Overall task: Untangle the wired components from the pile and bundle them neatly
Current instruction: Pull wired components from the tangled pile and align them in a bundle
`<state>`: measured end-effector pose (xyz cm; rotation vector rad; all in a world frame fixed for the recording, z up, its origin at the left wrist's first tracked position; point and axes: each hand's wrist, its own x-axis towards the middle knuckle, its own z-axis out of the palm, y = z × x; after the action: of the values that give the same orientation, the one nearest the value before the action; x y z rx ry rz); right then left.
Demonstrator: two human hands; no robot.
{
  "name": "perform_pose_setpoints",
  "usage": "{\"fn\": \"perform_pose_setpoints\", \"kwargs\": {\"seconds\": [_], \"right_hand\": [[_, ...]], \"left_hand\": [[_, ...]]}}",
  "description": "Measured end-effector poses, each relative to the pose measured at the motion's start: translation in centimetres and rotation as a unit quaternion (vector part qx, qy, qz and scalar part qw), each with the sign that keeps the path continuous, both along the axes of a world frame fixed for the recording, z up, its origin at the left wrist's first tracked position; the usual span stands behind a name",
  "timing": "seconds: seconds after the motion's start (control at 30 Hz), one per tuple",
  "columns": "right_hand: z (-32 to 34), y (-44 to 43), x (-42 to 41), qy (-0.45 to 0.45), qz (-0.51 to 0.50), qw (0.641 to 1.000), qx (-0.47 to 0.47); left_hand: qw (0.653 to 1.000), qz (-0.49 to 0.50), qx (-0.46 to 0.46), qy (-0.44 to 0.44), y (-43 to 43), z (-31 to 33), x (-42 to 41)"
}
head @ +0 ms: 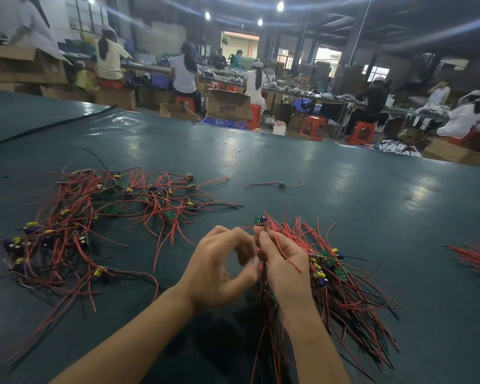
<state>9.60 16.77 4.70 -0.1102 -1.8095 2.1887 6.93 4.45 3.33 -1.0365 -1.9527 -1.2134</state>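
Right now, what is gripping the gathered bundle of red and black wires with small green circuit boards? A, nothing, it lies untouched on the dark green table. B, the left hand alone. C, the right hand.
C: the right hand has its fingers curled round the bundle of red and black wires, which fans out past the hand on its right side.

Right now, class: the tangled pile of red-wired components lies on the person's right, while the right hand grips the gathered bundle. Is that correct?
Not quite. The tangled pile lies on the person's left, not the right; the head view shows it. The rest stands: the right hand grips the gathered bundle.
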Motion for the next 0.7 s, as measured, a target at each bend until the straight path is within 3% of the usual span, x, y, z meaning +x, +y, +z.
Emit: {"fn": "perform_pose_setpoints", "kwargs": {"seconds": [0.13,0.23,0.33,0.43,0.57,0.7], "right_hand": [[-0.3,0.2,0.1,0.038,-0.009,0.998,0.059],[-0.2,0.0,0.4,0.045,0.039,0.996,0.067],[-0.2,-0.1,0.4,0.043,0.073,0.995,0.047],[-0.2,-0.1,0.4,0.036,0.065,0.997,0.011],[0.3,0.1,0.3,0.018,0.001,0.998,-0.067],[0.8,1.3,0.3,0.017,-0.024,0.983,-0.179]], "left_hand": [[0.970,0.010,0.085,-0.228,0.1,0.5,-0.8],[0.912,-0.026,0.148,-0.381,0.1,0.9,-1.3],[0.834,-0.069,0.215,-0.504,0.2,1.3,-1.8],[0.780,-0.114,0.306,-0.534,-0.1,1.9,-2.0],[0.748,-0.151,0.391,-0.514,-1.0,2.5,-2.3],[0.724,-0.126,0.455,-0.503,-1.7,2.8,-2.8]]}}
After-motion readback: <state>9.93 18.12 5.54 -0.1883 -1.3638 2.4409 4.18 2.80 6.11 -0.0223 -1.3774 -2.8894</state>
